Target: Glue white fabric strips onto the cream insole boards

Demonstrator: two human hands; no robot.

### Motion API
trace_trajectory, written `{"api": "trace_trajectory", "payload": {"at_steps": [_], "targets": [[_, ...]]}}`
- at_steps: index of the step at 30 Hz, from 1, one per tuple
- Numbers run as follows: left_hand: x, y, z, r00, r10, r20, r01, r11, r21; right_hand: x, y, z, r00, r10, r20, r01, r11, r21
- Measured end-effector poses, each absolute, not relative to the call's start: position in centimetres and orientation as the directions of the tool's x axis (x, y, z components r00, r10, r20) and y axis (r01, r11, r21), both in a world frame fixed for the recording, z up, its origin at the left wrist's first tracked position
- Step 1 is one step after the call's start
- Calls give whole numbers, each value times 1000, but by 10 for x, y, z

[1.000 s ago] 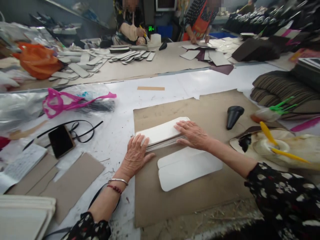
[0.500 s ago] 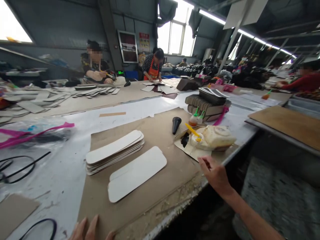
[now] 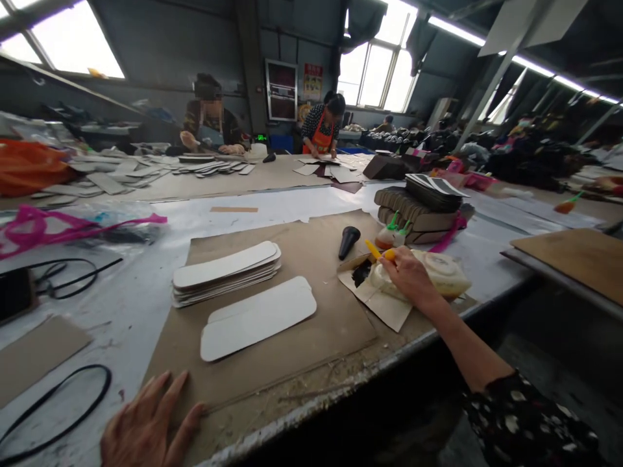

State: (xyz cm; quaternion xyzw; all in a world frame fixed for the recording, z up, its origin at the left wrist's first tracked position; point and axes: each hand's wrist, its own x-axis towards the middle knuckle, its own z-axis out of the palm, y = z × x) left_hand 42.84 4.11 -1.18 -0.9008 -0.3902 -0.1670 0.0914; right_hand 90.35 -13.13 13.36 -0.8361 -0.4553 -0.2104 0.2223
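Note:
At the table's right edge, my right hand (image 3: 409, 275) is closed around a yellow-handled tool (image 3: 374, 248). The tool's lower end is hidden by the hand, over the mouth of a stained whitish plastic jug (image 3: 445, 269) lying on its side. Flat on the brown sheet (image 3: 326, 337), fingers spread, lies my left hand (image 3: 148, 421), holding nothing. Between the hands are a neat stack of white rounded boards (image 3: 226, 266) and, nearer me, a couple of overlapping white boards (image 3: 260, 318).
A black tapered object (image 3: 348, 241) and small green-tipped bottles (image 3: 389, 233) stand near the jug. Behind them is a bundled grey stack (image 3: 413, 211). Black cord (image 3: 92, 370) and plastic wrap (image 3: 92, 227) lie at left. Two people (image 3: 324, 126) work across the table.
My right hand has moved forward to the jug and closed on the yellow-handled tool. My left hand shows more fully on the sheet. The view has shifted slightly left.

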Motion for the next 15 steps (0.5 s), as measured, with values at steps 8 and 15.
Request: {"api": "trace_trajectory", "payload": {"at_steps": [8, 15], "targets": [[430, 41, -9, 604, 702, 378, 764, -645, -23, 898, -155, 140, 484, 640, 597, 866, -447, -223], [443, 23, 11, 545, 719, 433, 778, -626, 60, 902, -149, 137, 651, 415, 635, 745, -510, -431]]}}
